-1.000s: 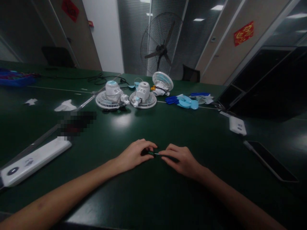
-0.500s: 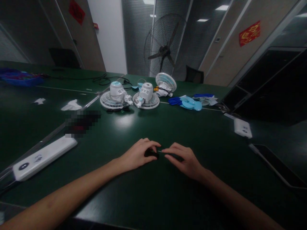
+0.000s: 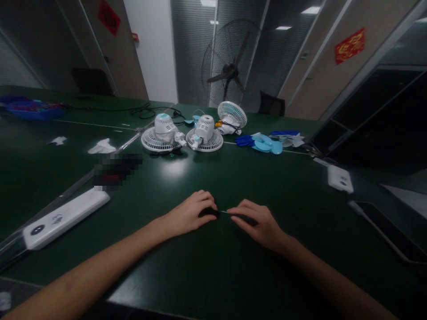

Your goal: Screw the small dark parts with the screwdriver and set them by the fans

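Note:
My left hand (image 3: 195, 212) rests low on the green table, its fingers curled around a small black part (image 3: 209, 213). The kind of that part is hard to make out, as it is dark and half hidden by the fingers. My right hand (image 3: 258, 221) is closed on a screwdriver (image 3: 246, 218) with a black handle. The thin metal shaft points left and its tip meets, or nearly meets, the black part. Whether the two touch cannot be told.
Beyond the hands stand white fan heads (image 3: 204, 133). Right of them lie blue gloves and light-blue fan blades (image 3: 267, 144). A white power bank (image 3: 68, 218) lies left; a phone (image 3: 387, 229) and another white device (image 3: 339, 178) lie right. The green table (image 3: 160, 284) carries everything.
The fingers of my left hand have closed further around the black part. My right hand has barely moved with the screwdriver. The whole view has shifted slightly.

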Demonstrator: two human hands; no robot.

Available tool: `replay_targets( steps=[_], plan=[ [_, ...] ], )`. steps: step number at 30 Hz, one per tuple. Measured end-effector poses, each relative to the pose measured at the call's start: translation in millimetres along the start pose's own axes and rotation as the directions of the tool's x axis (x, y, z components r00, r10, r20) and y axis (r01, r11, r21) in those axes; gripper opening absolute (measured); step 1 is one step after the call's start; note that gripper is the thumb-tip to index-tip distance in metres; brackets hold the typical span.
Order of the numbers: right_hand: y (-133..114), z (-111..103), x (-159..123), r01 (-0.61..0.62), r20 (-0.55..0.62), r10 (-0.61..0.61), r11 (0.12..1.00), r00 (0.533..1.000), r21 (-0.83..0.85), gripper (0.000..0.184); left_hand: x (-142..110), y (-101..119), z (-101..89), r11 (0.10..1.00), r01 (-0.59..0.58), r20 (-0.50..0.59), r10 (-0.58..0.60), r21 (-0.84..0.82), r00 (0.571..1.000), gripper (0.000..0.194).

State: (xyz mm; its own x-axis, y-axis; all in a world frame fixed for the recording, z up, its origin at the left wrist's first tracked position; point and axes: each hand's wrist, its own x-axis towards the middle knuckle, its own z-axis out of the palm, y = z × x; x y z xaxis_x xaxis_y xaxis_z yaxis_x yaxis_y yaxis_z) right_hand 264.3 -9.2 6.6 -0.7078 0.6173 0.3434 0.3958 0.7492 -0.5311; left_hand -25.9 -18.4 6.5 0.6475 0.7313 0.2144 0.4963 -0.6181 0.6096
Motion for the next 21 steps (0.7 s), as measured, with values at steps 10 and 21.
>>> replay_targets(
  steps=[10, 21],
  plan=[
    [1.2, 0.2, -2.0, -0.013, 0.017, 0.012, 0.998, 1.000, 0.054, 0.028, -24.7, -106.3, -77.1, 0.957, 0.220, -0.270, -0.165, 0.188, 0.949, 0.024],
    [1.2, -0.3, -3.0, -0.027, 0.034, 0.024, 0.997, 0.999, 0.067, 0.028, -61.7, -157.2, -113.1, 0.799, 0.549, -0.515, -0.373, 0.245, 0.772, 0.043]
  ],
)
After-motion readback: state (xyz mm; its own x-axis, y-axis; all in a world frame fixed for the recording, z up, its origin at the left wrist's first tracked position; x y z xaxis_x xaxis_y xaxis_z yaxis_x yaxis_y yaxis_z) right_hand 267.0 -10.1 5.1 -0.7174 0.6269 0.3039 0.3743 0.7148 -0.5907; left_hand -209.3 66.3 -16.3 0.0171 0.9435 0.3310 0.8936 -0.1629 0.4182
